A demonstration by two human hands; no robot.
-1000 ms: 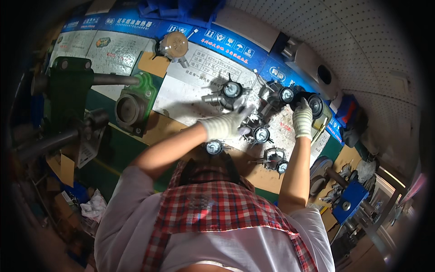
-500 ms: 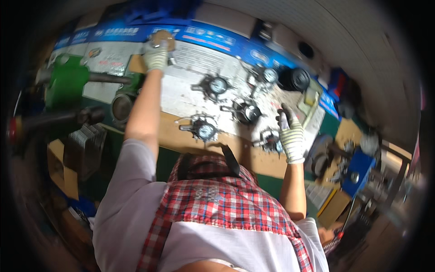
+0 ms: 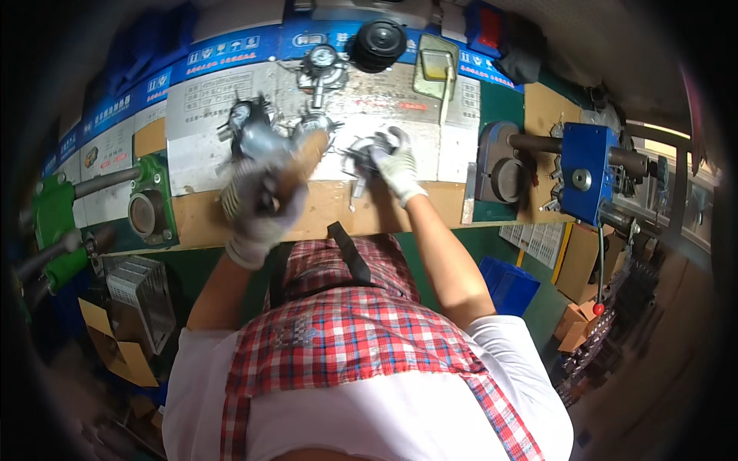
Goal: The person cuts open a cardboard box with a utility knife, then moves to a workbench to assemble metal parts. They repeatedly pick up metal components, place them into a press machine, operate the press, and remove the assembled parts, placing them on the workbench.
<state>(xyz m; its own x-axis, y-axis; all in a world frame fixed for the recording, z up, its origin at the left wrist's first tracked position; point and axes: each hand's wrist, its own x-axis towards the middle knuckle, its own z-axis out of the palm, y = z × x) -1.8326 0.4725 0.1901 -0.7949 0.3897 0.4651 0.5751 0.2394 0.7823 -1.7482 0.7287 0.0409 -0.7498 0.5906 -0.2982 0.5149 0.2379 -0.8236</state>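
My left hand [image 3: 257, 211], in a striped pale glove, is raised over the front left of the bench and smeared by motion. A tan and grey object [image 3: 306, 163] is in its grip, too blurred to tell its kind. My right hand [image 3: 398, 170], gloved alike, closes its fingers on the side of a small round metal assembly [image 3: 360, 157] resting on the work surface. Similar metal assemblies lie around: one with a round dial-like top [image 3: 321, 65] stands farther back, another [image 3: 240, 115] is at the left, and one [image 3: 315, 127] is partly hidden behind the tan object.
A black round part [image 3: 379, 44] and a shallow tray with a brush-like handle [image 3: 435, 67] stand at the back. Green press [image 3: 147, 207] on the left, blue press [image 3: 580, 173] on the right. Cardboard covers the bench [image 3: 207, 188]. Below are a grey crate [image 3: 146, 300] and a blue bin [image 3: 509, 286].
My left hand has come back from the far left with the tan and grey object. My right hand has taken hold of the small metal assembly. The view has turned rightward.
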